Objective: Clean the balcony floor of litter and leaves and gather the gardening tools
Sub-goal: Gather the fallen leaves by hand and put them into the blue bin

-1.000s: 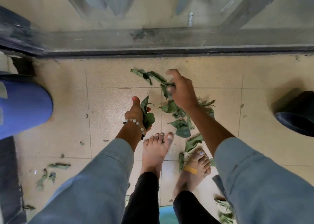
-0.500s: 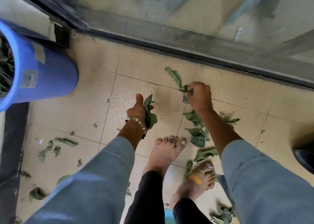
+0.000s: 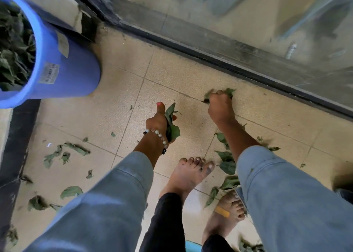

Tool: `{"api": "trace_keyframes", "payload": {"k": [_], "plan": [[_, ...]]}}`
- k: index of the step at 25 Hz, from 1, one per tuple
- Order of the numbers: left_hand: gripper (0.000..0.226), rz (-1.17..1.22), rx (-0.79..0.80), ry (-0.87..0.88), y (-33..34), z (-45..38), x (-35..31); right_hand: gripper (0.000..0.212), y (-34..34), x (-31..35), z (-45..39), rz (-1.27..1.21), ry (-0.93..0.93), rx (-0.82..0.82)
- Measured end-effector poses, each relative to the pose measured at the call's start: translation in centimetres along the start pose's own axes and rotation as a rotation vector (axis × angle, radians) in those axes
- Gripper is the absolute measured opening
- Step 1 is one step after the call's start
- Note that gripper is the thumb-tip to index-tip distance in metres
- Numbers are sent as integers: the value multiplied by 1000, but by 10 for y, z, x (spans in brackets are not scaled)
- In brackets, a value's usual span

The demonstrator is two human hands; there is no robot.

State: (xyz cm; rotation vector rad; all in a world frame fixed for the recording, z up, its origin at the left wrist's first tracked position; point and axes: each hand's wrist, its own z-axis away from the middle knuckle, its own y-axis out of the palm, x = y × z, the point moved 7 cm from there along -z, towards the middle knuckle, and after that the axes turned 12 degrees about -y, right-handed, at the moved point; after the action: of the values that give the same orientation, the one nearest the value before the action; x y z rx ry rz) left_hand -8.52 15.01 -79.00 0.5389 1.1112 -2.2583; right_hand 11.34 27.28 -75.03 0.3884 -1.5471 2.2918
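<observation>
Two hands, two bunches of leaves: the left hand [image 3: 159, 122] grips the first bunch [image 3: 172, 126], the right hand [image 3: 220, 108] the second bunch [image 3: 229, 92]. One blue bucket [image 3: 63, 60] holds more leaves. Two bare feet [image 3: 188, 175], one bead bracelet [image 3: 159, 135] and one plaster [image 3: 222, 211] are visible. The loose leaves [image 3: 72, 191] on the floor [image 3: 95, 114] are too torn to count.

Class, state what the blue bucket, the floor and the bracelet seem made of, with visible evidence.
Blue bucket: likely plastic, smooth uniform wall with stuck labels. Floor: probably ceramic tile, speckled beige squares, grout lines. Bracelet: glossy round beads, glass or stone, unclear.
</observation>
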Motion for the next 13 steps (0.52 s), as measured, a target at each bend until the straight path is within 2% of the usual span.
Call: {"api": "trace_keyframes", "payload": {"k": [2,4,7,9,10,11,12,13], "plan": [[27,-6,-7,12,-3,3,-1,23,-12,-7,16,-272,90,-10],[27,-44,61,-71,-9,7,-5,20,-25,-4,42,-779,281,-29],[37,-38,176,-224,-5,19,-3,13,-59,36,85,-1549,488,-44],[38,35,120,-275,-6,23,-1,15,-88,74,113,-1890,535,-15],[34,99,-28,-265,-42,31,-23,16,-109,96,124,-2009,524,5],[30,336,-114,-369,-92,45,-55,16,-130,118,136,-2093,525,10],[29,817,-46,-603,-117,59,-81,15,-151,139,147,-2142,528,11],[34,1152,-63,-663,-138,76,-120,13,-161,152,156,-2140,567,-5]]}}
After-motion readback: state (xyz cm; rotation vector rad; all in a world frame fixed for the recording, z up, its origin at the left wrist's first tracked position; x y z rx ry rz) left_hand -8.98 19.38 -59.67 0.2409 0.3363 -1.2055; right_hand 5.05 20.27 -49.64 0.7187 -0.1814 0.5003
